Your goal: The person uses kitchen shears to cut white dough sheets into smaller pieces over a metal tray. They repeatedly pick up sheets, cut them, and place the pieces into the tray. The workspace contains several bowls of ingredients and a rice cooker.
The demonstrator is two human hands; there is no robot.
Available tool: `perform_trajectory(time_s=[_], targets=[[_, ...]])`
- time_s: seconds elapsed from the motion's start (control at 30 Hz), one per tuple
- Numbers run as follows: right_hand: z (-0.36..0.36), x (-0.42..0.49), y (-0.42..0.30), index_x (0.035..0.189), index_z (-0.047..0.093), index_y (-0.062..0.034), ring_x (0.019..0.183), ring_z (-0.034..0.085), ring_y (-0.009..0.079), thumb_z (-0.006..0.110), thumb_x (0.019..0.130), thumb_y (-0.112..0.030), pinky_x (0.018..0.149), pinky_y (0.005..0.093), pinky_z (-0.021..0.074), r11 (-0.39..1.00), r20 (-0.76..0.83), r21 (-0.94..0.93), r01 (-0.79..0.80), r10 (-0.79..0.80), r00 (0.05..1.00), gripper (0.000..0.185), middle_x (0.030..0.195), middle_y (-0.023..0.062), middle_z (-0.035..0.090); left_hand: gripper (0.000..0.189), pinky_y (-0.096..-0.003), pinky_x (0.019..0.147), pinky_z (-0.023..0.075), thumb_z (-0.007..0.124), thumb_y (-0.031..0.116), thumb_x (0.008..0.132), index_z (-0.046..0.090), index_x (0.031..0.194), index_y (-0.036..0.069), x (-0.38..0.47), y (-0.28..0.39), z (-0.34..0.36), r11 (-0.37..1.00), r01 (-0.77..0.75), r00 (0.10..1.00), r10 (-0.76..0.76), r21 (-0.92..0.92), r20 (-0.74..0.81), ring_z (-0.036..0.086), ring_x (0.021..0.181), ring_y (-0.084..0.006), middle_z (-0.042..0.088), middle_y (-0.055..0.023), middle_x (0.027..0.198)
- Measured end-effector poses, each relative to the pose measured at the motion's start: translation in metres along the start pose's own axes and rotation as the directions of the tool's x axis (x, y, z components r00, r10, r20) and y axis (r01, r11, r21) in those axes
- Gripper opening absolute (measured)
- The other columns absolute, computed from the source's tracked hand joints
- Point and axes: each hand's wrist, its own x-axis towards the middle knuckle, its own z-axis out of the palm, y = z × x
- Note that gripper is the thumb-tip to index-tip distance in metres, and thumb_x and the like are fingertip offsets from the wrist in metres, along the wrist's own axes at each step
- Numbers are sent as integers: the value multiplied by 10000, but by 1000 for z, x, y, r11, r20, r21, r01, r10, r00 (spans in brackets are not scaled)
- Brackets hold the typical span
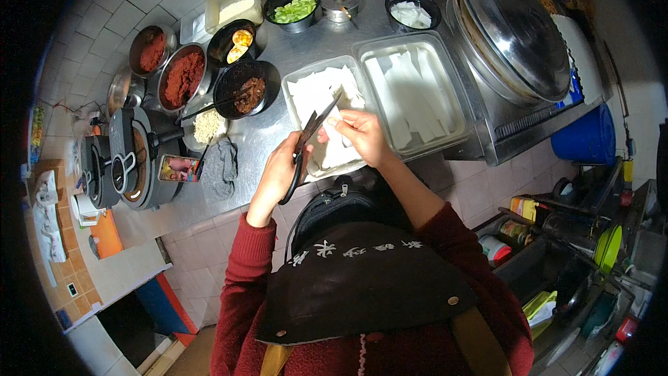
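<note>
My left hand (277, 169) grips black-handled scissors (298, 159), their blades apart and pointing up over a plastic container (288, 104). Between the fingers of my right hand (364, 136) is a white strip (334, 124) of food, possibly rice cake or noodle sheet, close to the blades. Cut white pieces (315, 89) fill the container below. Beside it on the right, a larger clear plastic container (459, 128) holds long white strips (404, 91) in what looks like liquid.
Black bowls hold chopped greens (295, 9), white slices (412, 14), halved eggs (241, 44) and brown sauce (249, 95). Metal bowls with red paste (182, 78) stand left, near grey cookers (141, 156), a phone (179, 168) and a grey cloth (219, 168). At right sits a large lidded pot (514, 34).
</note>
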Motion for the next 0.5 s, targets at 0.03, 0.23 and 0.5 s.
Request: perform_trajectory(time_s=[0.03,0.23,0.5], targets=[[0,0,-1,1056,685,52,842,685,121,529,1028,-119,745,230,516,1000,10,-18,1,-1,1000,233,911,106,736,232,-341,598,452,625,180,976,573,1161,50,1,1,0,1000,-11,1000,11,9,-6,566,614,-176,589,-115,702],[-4,-2,-2,1052,687,58,842,693,139,533,1030,-131,748,240,523,998,34,-61,-1,3,999,245,913,106,736,215,-405,626,483,626,189,958,612,1056,-2,2,-2,-2,998,-21,1000,20,58,16,629,673,-342,641,-193,745],[-10,-1,11,1081,664,95,858,716,191,545,1020,-96,806,283,554,997,1,-43,-60,61,998,233,952,140,724,201,-263,417,403,657,198,959,648,948,-3,6,-7,-5,987,158,978,-153,-20,138,513,434,-91,592,-38,576]])
